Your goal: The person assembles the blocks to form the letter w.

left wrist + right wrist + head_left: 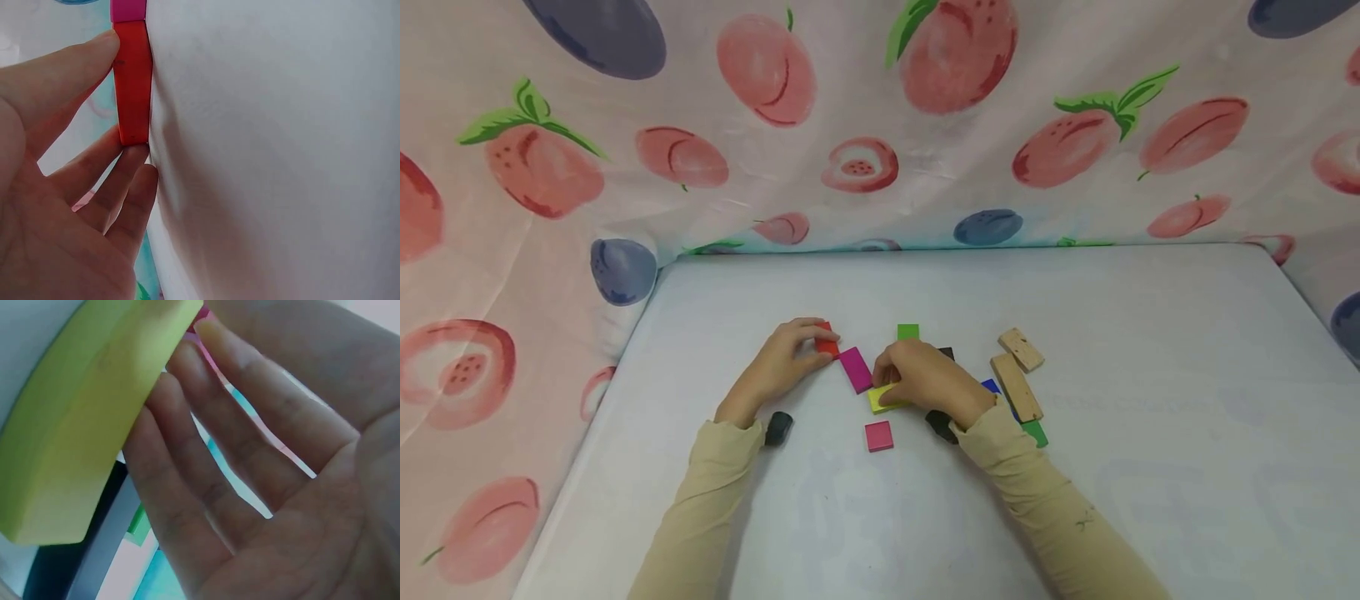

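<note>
My left hand (784, 360) holds a red block (132, 84) between thumb and fingers, the thumb at one end and fingertips at the other. Against the red block's thumb end sits a magenta block (855, 370), lying slanted on the table. My right hand (925, 375) grips a yellow block (81, 419), whose left end (880, 398) shows just below the magenta one in the head view. The rest of the yellow block is hidden under the hand there.
A pink square block (879, 436) lies nearer me. Beyond my right hand are a light green block (907, 332) and a black block (947, 352). To its right lie two wooden blocks (1017, 387), a blue block (991, 386) and a darker green block (1036, 432). Fruit-patterned cloth (857, 83) borders the white table.
</note>
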A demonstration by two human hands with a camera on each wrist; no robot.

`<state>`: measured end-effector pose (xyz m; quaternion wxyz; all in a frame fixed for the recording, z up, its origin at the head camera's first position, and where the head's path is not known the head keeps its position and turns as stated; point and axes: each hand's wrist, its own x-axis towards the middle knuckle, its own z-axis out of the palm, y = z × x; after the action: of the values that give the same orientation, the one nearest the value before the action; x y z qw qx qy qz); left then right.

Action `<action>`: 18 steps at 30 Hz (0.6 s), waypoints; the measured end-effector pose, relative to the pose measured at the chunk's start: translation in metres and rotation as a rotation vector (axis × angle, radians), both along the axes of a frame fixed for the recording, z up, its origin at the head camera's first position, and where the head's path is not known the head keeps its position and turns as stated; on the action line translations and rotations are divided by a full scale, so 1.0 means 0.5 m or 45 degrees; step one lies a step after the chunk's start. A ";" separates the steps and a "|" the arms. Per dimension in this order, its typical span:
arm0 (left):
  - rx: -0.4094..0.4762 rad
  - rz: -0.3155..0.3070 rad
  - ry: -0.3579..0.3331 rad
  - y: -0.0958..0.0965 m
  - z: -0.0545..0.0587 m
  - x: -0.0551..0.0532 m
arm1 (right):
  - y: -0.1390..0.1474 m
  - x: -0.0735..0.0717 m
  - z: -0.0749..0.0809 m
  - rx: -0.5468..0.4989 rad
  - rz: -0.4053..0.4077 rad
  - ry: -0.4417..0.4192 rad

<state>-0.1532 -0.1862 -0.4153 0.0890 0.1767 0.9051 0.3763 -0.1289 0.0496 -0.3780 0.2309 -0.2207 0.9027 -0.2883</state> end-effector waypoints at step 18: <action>0.017 -0.011 0.015 -0.009 0.000 0.002 | -0.014 0.004 -0.013 0.058 0.024 0.073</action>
<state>-0.1524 -0.1908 -0.4154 0.0842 0.1833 0.9023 0.3809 -0.1269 0.0425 -0.3845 0.2124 -0.2320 0.9132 -0.2591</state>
